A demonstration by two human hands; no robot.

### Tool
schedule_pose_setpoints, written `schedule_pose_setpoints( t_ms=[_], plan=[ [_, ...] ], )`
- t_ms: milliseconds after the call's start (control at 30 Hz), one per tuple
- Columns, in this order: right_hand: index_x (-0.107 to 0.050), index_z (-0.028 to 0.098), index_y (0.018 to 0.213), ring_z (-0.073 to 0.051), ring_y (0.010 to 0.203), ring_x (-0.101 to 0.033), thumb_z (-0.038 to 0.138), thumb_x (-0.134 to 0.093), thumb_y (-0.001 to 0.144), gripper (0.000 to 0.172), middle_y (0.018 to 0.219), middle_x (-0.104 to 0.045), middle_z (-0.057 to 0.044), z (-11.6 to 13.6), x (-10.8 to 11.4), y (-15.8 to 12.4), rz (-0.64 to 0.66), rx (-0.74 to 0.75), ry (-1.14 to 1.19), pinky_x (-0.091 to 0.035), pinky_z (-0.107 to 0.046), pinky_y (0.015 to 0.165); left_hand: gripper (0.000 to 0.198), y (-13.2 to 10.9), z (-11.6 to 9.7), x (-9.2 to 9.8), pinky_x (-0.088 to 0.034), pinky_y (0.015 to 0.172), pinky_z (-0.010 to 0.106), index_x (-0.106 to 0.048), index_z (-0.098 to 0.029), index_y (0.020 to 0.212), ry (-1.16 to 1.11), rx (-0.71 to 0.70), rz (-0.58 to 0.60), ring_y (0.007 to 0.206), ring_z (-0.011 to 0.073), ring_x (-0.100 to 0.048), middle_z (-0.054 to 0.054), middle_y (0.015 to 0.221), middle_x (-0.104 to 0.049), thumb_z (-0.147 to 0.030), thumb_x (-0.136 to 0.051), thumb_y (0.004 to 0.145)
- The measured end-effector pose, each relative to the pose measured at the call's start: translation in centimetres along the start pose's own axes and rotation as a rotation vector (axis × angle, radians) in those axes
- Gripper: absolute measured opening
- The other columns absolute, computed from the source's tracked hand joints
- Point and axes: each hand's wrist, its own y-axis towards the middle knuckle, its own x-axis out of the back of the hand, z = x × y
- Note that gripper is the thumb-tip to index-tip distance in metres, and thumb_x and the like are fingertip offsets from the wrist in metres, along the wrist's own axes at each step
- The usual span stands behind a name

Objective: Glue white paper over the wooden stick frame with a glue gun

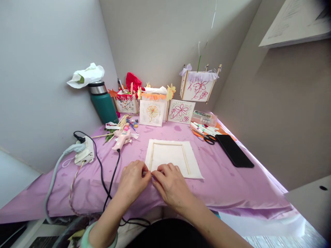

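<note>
A white sheet of paper [172, 156] lies on the purple table cover, with thin wooden sticks [185, 159] laid on it as the sides of a frame. My left hand [133, 181] and my right hand [170, 182] meet at the sheet's near left corner. The fingers of both are curled and pinched together at the near end of the left stick. What they pinch is mostly hidden under the fingers.
A pink glue gun [122, 139] with a black cord lies at left near a power strip [84, 153]. A green flask [102, 102], decorated paper lanterns [198, 86], markers, scissors [208, 138] and a black phone [234, 150] stand behind and to the right.
</note>
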Motion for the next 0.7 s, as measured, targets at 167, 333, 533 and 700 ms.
schedule_pose_setpoints(
  t_ms=[167,333,533,700],
  plan=[
    [-0.058,0.022,0.098,-0.022,0.091,-0.047,0.030,-0.054,0.092,0.011,0.099,-0.058,-0.005,0.2,-0.6,0.4,-0.008,-0.015,-0.070,-0.037,-0.037,0.078,0.005,0.3,-0.3,0.0,-0.037,0.067,0.030,-0.054,-0.018,0.074,0.002,0.057,0.025,0.076,0.0186,-0.057,0.003,0.078,-0.062,-0.018,-0.053,0.079],
    [-0.059,0.021,0.104,-0.023,0.093,-0.048,0.028,-0.055,0.091,0.015,0.101,-0.059,-0.006,0.1,-0.2,0.2,-0.030,-0.022,0.012,-0.040,-0.040,0.081,0.010,0.4,0.5,-1.0,-0.043,0.069,0.032,-0.056,-0.016,0.094,-0.049,0.035,-0.127,0.074,0.0196,-0.060,0.005,0.086,-0.062,-0.020,-0.051,0.086],
    [-0.053,0.019,0.118,-0.019,0.104,-0.052,0.012,-0.042,0.093,0.029,0.110,-0.058,-0.009,-2.7,2.4,-2.1,-0.258,-0.040,0.385,-0.044,-0.037,0.090,0.019,-1.5,-0.2,-2.0,-0.047,0.084,0.034,-0.058,-0.015,0.103,-0.145,-0.377,-0.553,0.093,0.0206,-0.058,0.008,0.098,-0.061,-0.010,-0.046,0.089],
    [-0.052,0.021,0.122,-0.019,0.105,-0.054,0.008,-0.038,0.092,0.035,0.112,-0.060,-0.008,-3.5,2.6,-4.0,-0.215,-0.051,0.422,-0.047,-0.036,0.089,0.035,-3.2,-1.8,-4.3,-0.046,0.092,0.037,-0.053,-0.013,0.119,-0.177,-0.595,-0.356,0.105,0.0216,-0.053,0.011,0.111,-0.059,-0.003,-0.043,0.088]
  ],
)
